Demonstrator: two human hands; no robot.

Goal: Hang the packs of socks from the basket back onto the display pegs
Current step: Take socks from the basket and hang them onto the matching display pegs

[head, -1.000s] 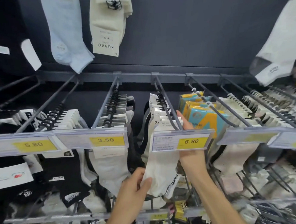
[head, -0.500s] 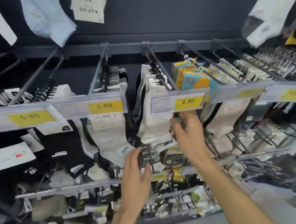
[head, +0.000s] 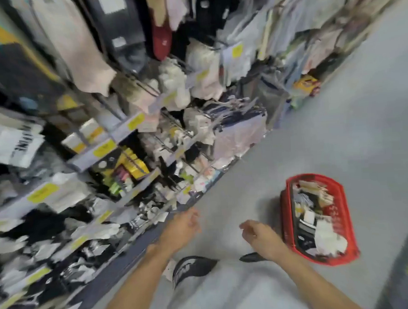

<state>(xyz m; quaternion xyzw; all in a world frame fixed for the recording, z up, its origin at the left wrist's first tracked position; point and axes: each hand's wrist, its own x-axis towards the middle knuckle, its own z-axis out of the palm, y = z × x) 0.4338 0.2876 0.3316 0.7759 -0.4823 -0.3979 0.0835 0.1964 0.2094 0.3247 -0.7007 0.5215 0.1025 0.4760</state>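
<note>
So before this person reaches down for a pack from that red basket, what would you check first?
1. Left hand free: ok, it holds nothing.
2. Right hand free: ok, its fingers are loosely curled and hold nothing.
3. Red basket located: ok, on the floor just right of the right hand.
4. Packs of socks in the basket: ok, several show.
5. A free peg on the display rack: cannot tell, the picture is blurred.
6. Which pack belongs on which peg: cannot tell.
</note>
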